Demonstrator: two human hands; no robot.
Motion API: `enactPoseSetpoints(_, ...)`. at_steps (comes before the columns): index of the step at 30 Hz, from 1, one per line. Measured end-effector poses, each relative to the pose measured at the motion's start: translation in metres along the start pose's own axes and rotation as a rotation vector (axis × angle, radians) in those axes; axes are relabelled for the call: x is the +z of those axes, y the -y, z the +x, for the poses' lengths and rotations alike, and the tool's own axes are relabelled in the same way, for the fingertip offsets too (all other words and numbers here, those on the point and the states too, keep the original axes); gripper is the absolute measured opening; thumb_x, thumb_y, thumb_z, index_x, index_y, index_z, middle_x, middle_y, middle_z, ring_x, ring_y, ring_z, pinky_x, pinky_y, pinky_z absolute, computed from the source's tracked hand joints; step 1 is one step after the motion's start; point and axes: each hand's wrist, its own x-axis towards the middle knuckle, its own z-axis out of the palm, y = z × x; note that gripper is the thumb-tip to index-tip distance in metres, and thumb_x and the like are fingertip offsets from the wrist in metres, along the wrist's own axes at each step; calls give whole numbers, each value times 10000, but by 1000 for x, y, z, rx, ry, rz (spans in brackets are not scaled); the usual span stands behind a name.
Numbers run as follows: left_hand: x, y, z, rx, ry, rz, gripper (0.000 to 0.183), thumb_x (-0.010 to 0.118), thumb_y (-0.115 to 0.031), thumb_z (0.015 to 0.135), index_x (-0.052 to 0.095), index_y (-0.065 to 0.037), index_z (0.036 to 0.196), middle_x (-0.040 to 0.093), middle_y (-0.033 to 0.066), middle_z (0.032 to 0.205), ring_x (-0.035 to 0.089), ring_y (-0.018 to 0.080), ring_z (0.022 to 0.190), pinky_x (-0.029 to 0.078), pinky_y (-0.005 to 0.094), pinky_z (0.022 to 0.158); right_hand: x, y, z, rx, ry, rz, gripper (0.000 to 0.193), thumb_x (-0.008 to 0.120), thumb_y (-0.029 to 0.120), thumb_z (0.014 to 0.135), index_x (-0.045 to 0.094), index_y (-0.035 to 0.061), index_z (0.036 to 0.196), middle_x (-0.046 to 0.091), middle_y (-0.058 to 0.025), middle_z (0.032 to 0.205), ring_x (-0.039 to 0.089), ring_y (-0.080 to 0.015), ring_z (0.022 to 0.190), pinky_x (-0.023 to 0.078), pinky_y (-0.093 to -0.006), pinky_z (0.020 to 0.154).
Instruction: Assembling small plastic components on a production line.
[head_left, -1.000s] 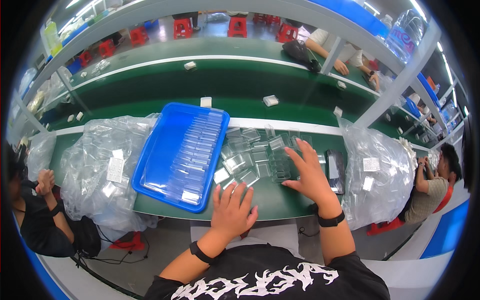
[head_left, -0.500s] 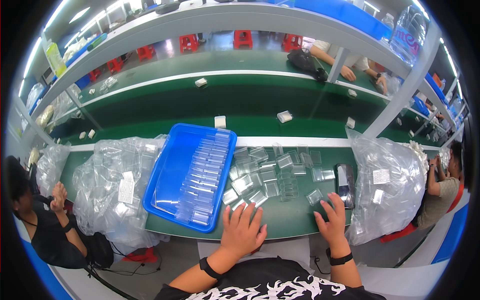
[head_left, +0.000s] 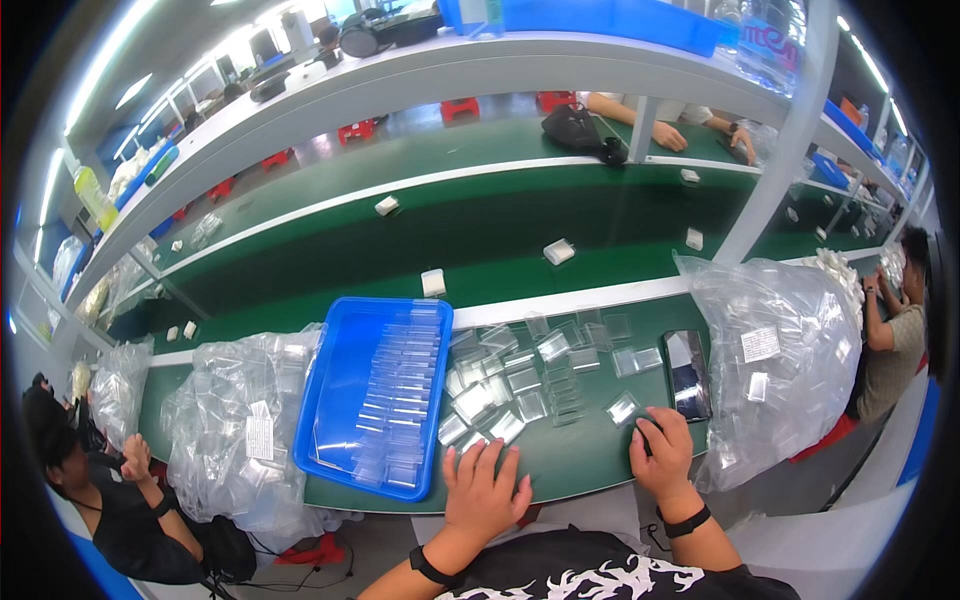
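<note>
In my head view, the left hand (head_left: 487,495) sits low at the centre, fingers spread, just beside scattered clear plastic pieces (head_left: 475,402) on the green counter (head_left: 590,465). Toward the lower right, the right hand (head_left: 663,455) curls near a lone clear piece (head_left: 622,408); I can't tell whether it grips anything. Left of centre, I see a blue tray (head_left: 340,365) holding overlapping clear strips (head_left: 400,395).

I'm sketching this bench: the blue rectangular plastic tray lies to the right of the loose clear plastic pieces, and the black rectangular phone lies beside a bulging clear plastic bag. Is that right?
Not quite: the head view shows the blue tray to the left of the loose clear pieces. The black phone does lie beside a bulging clear bag.
</note>
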Motion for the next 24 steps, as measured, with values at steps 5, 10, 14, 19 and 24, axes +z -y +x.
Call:
enactPoseSetpoints(5, -2, 0, 1, 7, -1, 5, 421, 730, -344, 787, 734, -95, 1128, 639, 106, 1252, 523, 341, 1245, 251, 594, 1162, 2, -1, -2, 7, 6, -2, 208, 727, 30, 753, 699, 4, 957, 662, -169, 1096, 656, -372, 975, 549, -441, 843)
enactPoseSetpoints(10, -4, -1, 1, -4, -15, 16, 416, 736, -340, 784, 732, -104, 1127, 633, 101, 1259, 528, 330, 1240, 267, 590, 1154, 3, -3, -5, 39, 12, 13, 183, 717, 27, 773, 702, -2, 953, 673, -167, 1078, 656, -370, 956, 546, -441, 825)
enactPoseSetpoints(14, -7, -1, 0, -43, -14, 12, 408, 741, -341, 797, 719, -117, 1137, 621, 93, 1281, 535, 308, 1237, 299, 580, 1138, 5, -3, -8, 47, 28, 7, 172, 712, 30, 786, 700, 0, 954, 676, -171, 1078, 655, -370, 954, 541, -446, 832)
enactPoseSetpoints(19, -4, 2, -4, -13, -17, -80, 411, 734, -348, 831, 693, -126, 1175, 615, 78, 1314, 537, 284, 1255, 298, 569, 1151, 7, -11, -20, 10, 31, 9, 157, 683, 12, 822, 691, -17, 976, 670, -190, 1104, 644, -390, 988, 527, -460, 864)
enactPoseSetpoints(24, -13, 13, -15, 83, -99, -248, 391, 745, -300, 840, 687, -124, 1184, 599, 89, 1342, 527, 273, 1274, 293, 527, 1176, 5, -19, -24, 12, 61, 57, 211, 654, -19, 834, 678, -33, 1042, 631, -227, 1228, 600, -414, 1117, 487, -477, 958)
